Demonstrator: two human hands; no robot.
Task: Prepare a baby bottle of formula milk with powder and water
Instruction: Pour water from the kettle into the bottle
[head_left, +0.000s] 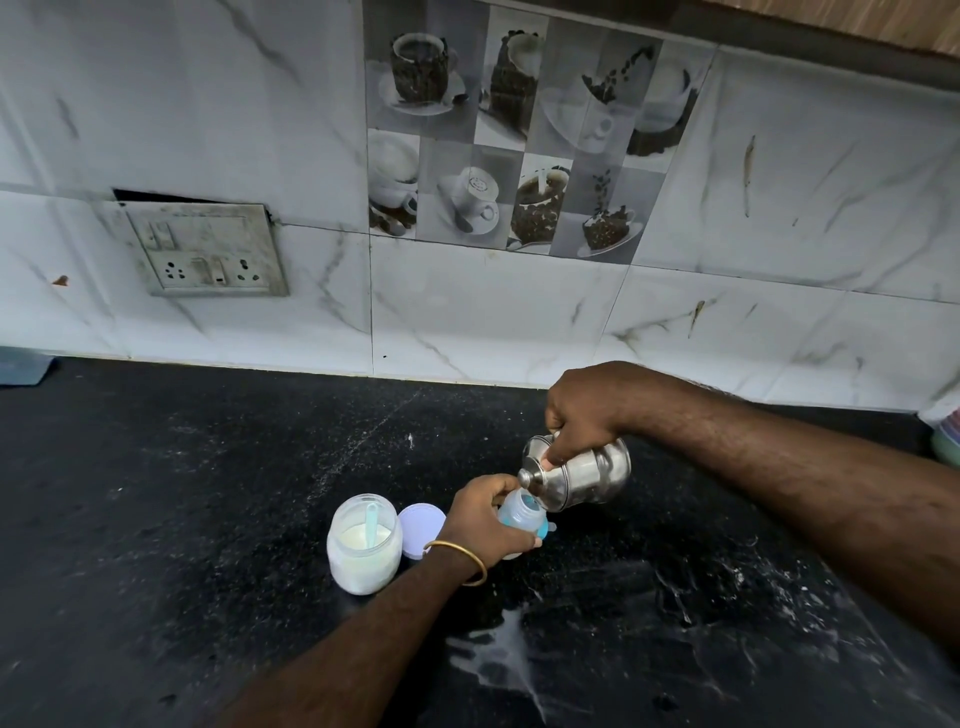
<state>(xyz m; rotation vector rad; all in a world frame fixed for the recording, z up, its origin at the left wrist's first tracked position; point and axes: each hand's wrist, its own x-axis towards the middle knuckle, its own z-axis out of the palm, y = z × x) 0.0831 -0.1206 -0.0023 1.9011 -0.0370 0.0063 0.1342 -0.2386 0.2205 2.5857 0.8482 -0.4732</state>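
Observation:
A small clear baby bottle with a blue base stands uncapped on the black counter. My left hand, with a gold bangle at the wrist, grips the bottle's side. My right hand holds a lidded steel pot tilted left, its spout over the bottle's mouth, thumb pressing the lid. To the left stands an open glass jar of white powder with a pale blue scoop stuck in it. The jar's lilac lid lies beside it.
White powder or liquid is smeared across the counter's front right. A marble-tiled wall with a socket plate runs behind. A blue-lidded box sits at the far left edge, and a pale container at the far right.

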